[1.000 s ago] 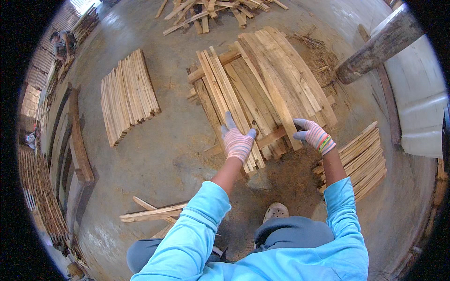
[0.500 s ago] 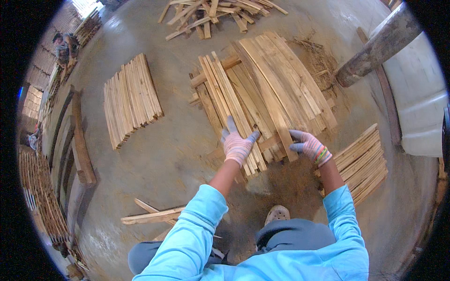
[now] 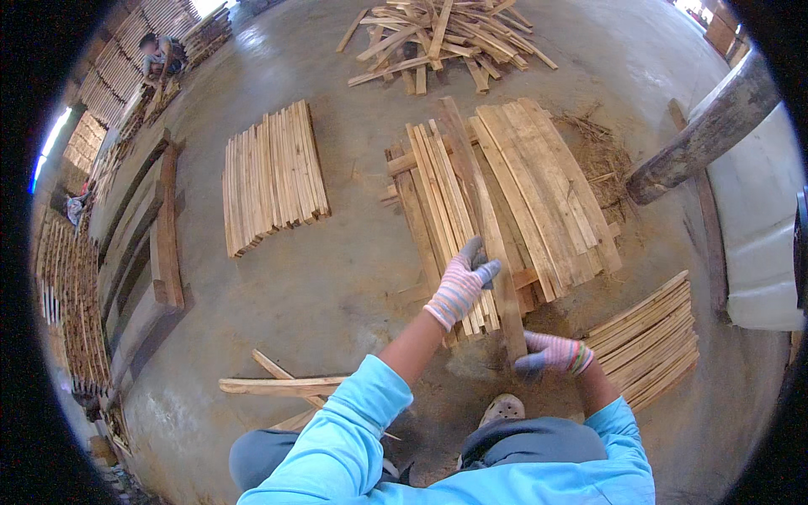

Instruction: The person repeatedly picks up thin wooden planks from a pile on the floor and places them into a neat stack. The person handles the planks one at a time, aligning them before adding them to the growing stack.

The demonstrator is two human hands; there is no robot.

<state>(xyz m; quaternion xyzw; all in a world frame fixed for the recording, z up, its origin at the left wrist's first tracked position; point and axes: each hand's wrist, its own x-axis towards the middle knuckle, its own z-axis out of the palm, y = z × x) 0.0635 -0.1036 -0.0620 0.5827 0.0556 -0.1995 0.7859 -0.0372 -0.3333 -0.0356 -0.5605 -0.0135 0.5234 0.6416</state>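
Note:
A long wooden plank [image 3: 492, 219] stands tilted partly on its edge between a row of narrow strips and a set of broader boards. My right hand [image 3: 555, 352], in a striped glove with grey fingertips, is closed around its near end. Over the near part of the narrow wooden strips [image 3: 436, 189] lies my left hand [image 3: 459, 284], gloved alike, with thumb and fingers apart and the thumb close to the plank. The broad boards [image 3: 547, 194] lie side by side to the right, resting on wooden crosspieces [image 3: 404, 163].
Left of the work lies a neat stack of strips [image 3: 273, 177]; another stack [image 3: 648, 341] is at the right. A loose wood pile [image 3: 454, 38] is at the far side. Loose sticks [image 3: 282, 385] lie near my left knee. A post [image 3: 703, 130] leans at right. Another person [image 3: 162, 59] crouches far left.
The plank has been drawn off the broad boards, left and toward me, and tipped up. My right hand moved nearer with its end; my left hand shifted along the strips. The view has shifted.

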